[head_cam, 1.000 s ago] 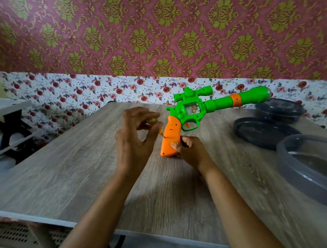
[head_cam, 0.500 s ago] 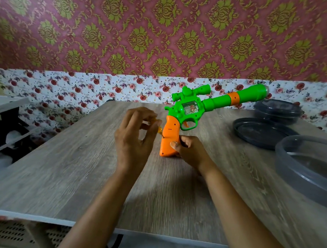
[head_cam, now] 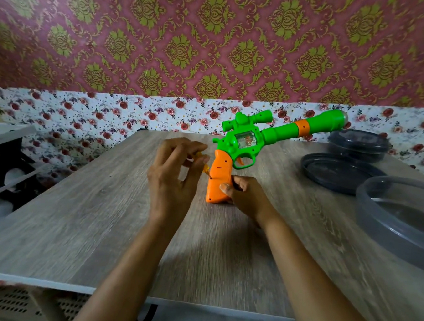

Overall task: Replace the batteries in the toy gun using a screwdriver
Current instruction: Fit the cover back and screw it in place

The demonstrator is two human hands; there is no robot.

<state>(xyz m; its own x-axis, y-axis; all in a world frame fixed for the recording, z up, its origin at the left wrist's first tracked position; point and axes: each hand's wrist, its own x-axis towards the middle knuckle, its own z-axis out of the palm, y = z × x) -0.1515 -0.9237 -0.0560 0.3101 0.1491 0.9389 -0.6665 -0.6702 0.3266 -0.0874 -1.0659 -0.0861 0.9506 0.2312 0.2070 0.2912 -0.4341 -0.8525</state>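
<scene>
The head view shows the wooden tabletop (head_cam: 97, 227) with its broadest stretch of wood on the near side of both hands, running to the white front edge. It also runs far out to the left of the left hand's fingers (head_cam: 182, 148), up to the slanting left edge. A white side table (head_cam: 6, 133) stands beyond that edge, well apart.

To the right of the right hand's fingers the room is tighter. A dark round lid (head_cam: 336, 173) lies flat there, and a dark closed container (head_cam: 358, 144) stands behind it near the flowered wall (head_cam: 109, 119). A large grey tub (head_cam: 401, 221) sits at the right side, partly cut off by the frame.

The toy gun (head_cam: 247, 140) stands on the butt of its orange grip (head_cam: 218, 180) between the two hands, its green barrel slanting up and to the right. The right hand (head_cam: 246, 197) holds the lower grip, thumb pressed on the near face and the other fingers curled behind it. The left hand (head_cam: 172, 182), just left of the grip, pinches a small yellow-handled screwdriver (head_cam: 206, 169) in narrow, curled fingers. The screwdriver's tip meets the grip's left side at a small hole, and most of its handle is hidden.
</scene>
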